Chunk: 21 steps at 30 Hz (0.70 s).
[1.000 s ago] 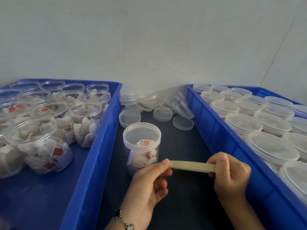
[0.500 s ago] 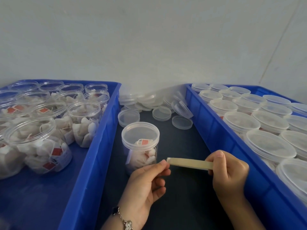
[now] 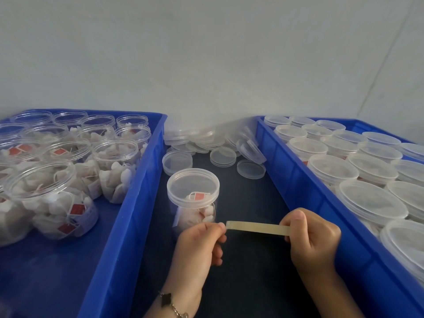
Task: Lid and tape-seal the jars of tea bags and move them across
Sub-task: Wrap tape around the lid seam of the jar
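— Where do things stand?
— Your left hand (image 3: 199,243) pinches one end of the tape strip (image 3: 257,227), your right hand (image 3: 313,237) the other; the lidded jar (image 3: 192,198) stands just left.
— Risk?
— Slack could let the tape fold onto itself, or stick crooked across the lid seam.

Two blue crates (image 3: 128,226), one at each side edge. One lidded jar (image 3: 192,198) on the dark surface between them. One tape strip (image 3: 257,227). Two hands. Open jars in left crate: eleven or so. Loose lids (image 3: 222,156): uncountable pile.
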### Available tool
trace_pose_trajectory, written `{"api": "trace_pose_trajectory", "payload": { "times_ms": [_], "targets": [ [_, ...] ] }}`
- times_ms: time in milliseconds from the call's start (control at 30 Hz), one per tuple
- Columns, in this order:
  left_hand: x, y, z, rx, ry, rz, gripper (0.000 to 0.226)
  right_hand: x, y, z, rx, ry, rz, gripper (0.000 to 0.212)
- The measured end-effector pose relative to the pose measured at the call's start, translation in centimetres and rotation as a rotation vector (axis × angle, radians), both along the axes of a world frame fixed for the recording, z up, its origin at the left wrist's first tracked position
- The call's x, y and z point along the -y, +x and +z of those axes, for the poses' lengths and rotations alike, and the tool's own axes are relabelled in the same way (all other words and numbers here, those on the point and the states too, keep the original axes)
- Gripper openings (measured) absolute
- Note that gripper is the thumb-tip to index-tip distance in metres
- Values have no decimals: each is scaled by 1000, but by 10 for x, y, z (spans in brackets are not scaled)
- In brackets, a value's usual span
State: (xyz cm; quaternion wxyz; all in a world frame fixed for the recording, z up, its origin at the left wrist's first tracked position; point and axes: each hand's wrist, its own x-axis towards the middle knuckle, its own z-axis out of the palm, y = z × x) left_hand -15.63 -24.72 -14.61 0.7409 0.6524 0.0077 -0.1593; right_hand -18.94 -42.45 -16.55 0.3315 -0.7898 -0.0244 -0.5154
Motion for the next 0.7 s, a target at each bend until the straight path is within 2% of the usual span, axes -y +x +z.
{"api": "trace_pose_trajectory", "payload": {
  "times_ms": [167,467,700],
  "targets": [
    [-1,-3,-1,172,4,-10,26,3,1,1,-29,17,20,57],
    [-6,-4,-2,309,-163,36,39,0,3,1,-88,11,36,55],
    [-6,-12,-2,442,3,54,26,-3,0,0,-121,39,43,56]
  ]
}}
